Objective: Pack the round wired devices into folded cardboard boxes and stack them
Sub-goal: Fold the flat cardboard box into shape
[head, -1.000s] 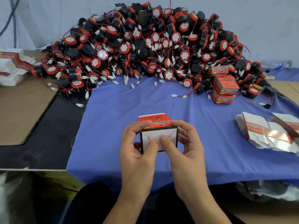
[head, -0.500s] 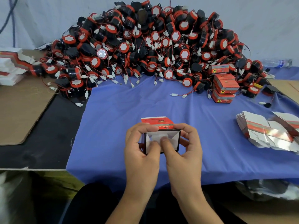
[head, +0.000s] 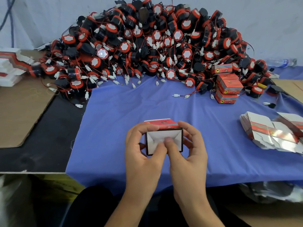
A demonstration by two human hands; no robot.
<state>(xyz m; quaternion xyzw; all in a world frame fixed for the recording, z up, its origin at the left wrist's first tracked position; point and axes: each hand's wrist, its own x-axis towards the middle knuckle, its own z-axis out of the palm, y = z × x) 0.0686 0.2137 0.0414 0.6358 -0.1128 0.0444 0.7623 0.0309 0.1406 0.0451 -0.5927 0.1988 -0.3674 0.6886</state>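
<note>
In front of the heap of round wired devices (head: 147, 46), left hand (head: 144, 154) and right hand (head: 188, 154) clasp the cardboard box (head: 161, 124), thumbs now pressing its end flaps deeper inward than a second ago, likely nearly closing that end for packing

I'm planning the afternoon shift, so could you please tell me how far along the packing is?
Done: a few closed red cardboard boxes stacked at the right. In hand: the left hand and right hand grip a red-and-white cardboard box, thumbs pressing its white end flaps in. Remaining: a heap of round red-and-black wired devices and a pile of flat cardboard box blanks.
</note>
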